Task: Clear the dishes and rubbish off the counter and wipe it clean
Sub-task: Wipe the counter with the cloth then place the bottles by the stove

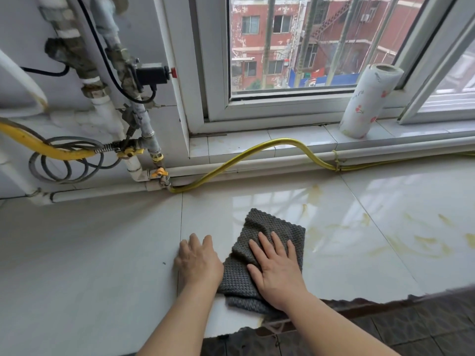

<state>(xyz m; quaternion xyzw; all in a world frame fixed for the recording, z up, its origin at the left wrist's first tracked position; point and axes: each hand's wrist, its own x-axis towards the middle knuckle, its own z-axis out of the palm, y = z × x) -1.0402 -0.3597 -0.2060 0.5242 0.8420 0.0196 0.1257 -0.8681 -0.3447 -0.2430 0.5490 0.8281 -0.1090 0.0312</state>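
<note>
Grey waffle-weave cloth [272, 227] lies crumpled on the glossy white tiled counter [77, 253], nr the front edge, w/ its near corner hanging just over that edge. Right hand [276, 268] lies flat on top of the cloth, palm down, fingers straight & a bit spread, pressing it onto the tile, not pinching it. Left hand [198, 260] sits palm down on bare tile just beside the cloth's left side, fingers relaxed & close together, holding nothing; can't tell if it actually touches the cloth. To the right of the cloth, yellowish smears [421, 242] streak the tile, well apart from both hands. Along the back, a yellow hose [257, 150] loops up onto the window sill [295, 142] & back down, then runs off right. A roll of flower-print paper towel [367, 101] stands on the sill, leaning vs the window frame. Pipes & valves [133, 80] fill the back left wall. Counter's front edge at right looks jagged, dark floor tiles [411, 327] below.
</note>
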